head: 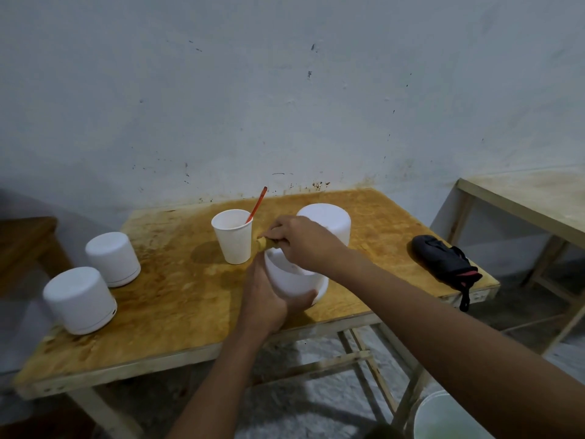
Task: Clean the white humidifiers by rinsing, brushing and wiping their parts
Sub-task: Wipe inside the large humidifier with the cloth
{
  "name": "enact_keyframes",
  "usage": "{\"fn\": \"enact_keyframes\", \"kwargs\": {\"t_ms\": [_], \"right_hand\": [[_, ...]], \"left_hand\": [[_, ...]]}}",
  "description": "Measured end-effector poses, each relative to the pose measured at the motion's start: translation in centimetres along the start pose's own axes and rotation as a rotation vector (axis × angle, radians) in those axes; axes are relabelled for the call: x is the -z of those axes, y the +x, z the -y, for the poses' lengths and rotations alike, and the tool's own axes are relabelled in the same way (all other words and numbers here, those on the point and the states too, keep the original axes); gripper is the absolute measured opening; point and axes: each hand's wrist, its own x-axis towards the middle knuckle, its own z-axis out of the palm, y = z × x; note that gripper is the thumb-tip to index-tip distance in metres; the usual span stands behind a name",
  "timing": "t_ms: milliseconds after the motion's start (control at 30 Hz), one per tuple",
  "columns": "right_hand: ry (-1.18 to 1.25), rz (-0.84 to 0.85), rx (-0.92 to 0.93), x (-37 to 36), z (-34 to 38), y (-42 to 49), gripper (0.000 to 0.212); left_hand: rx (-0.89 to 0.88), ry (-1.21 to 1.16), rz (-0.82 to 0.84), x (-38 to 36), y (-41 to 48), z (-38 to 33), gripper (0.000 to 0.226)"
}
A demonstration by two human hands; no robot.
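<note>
My left hand (pixel 264 299) grips a white humidifier part (pixel 289 280), an open tub, tilted just above the wooden table (pixel 177 299). My right hand (pixel 300 240) sits over its rim and pinches a small yellowish cloth or sponge (pixel 262 241). Behind my right hand stands another white humidifier part (pixel 326 220). Two closed white humidifiers stand at the table's left, one (pixel 112 258) farther back and one (pixel 79 299) near the front edge. A white paper cup (pixel 233 236) holds a brush with an orange handle (pixel 257 204).
A black pouch with a red trim (pixel 446 261) lies at the table's right edge. A second wooden table (pixel 531 201) stands to the right. A white bucket (pixel 443 416) sits on the floor at lower right. The wall runs right behind the table.
</note>
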Motion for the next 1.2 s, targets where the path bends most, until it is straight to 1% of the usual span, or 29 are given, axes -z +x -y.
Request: {"fn": "enact_keyframes", "kwargs": {"t_ms": [67, 167, 367, 433, 533, 667, 733, 767, 800, 833, 900, 933, 1000, 1100, 1133, 1200], "right_hand": [[-0.045, 0.006, -0.045, 0.3, -0.7, 0.4, 0.033], [-0.125, 0.022, -0.109, 0.9, -1.7, 0.5, 0.038], [-0.258, 0.061, -0.158, 1.7, -2.8, -0.5, 0.049], [-0.343, 0.069, -0.148, 1.6, -3.4, -1.3, 0.045], [-0.428, 0.082, -0.108, 2.2, -3.5, -2.8, 0.03], [-0.534, 0.2, 0.009, 3.2, -2.7, -4.3, 0.03], [-0.471, 0.269, -0.002, 3.4, -2.2, -4.4, 0.029], [-0.388, 0.286, -0.023, 3.3, -1.8, -4.4, 0.031], [-0.304, 0.268, -0.042, 3.1, -1.5, -4.2, 0.033], [-0.26, 0.217, -0.055, 2.7, -1.2, -3.9, 0.034], [-0.296, 0.09, -0.073, 1.5, -0.7, -3.3, 0.036], [-0.312, 0.053, -0.081, 0.7, -0.5, -3.1, 0.037], [-0.306, 0.065, -0.089, -0.7, -0.1, -2.8, 0.039], [-0.122, 0.117, -0.069, -0.3, 0.6, -3.0, 0.03], [-0.055, 0.13, -0.049, 0.2, 0.7, -3.1, 0.03], [-0.006, 0.143, -0.032, 0.7, 0.6, -3.4, 0.033]], "left_hand": [[-0.025, -0.05, 0.025, 0.0, -0.3, 0.4, 0.117], [-0.081, -0.067, 0.034, 0.0, -0.5, 0.8, 0.124], [-0.142, -0.074, 0.017, 0.4, -0.8, 0.9, 0.122], [-0.151, -0.067, 0.013, 0.4, -0.8, 0.9, 0.121], [-0.167, -0.062, 0.007, 0.3, -0.8, 1.0, 0.12], [-0.177, -0.058, -0.002, 0.1, -0.9, 1.0, 0.122], [-0.174, -0.07, -0.002, 0.1, -1.0, 0.9, 0.124], [-0.178, -0.071, -0.003, 0.1, -1.1, 0.9, 0.124], [-0.189, -0.068, -0.004, 0.2, -1.1, 0.9, 0.125], [-0.206, -0.061, -0.007, 0.2, -1.1, 0.9, 0.125], [-0.233, -0.03, -0.018, 0.2, -1.1, 0.9, 0.126], [-0.233, -0.012, -0.022, 0.1, -1.2, 0.8, 0.127], [-0.217, 0.016, -0.03, 0.0, -1.3, 0.7, 0.129], [-0.208, 0.018, -0.021, 0.1, -1.5, 0.6, 0.13], [-0.223, 0.013, -0.013, 0.2, -1.5, 0.7, 0.129], [-0.261, 0.009, -0.005, 0.3, -1.5, 0.9, 0.127]]}}
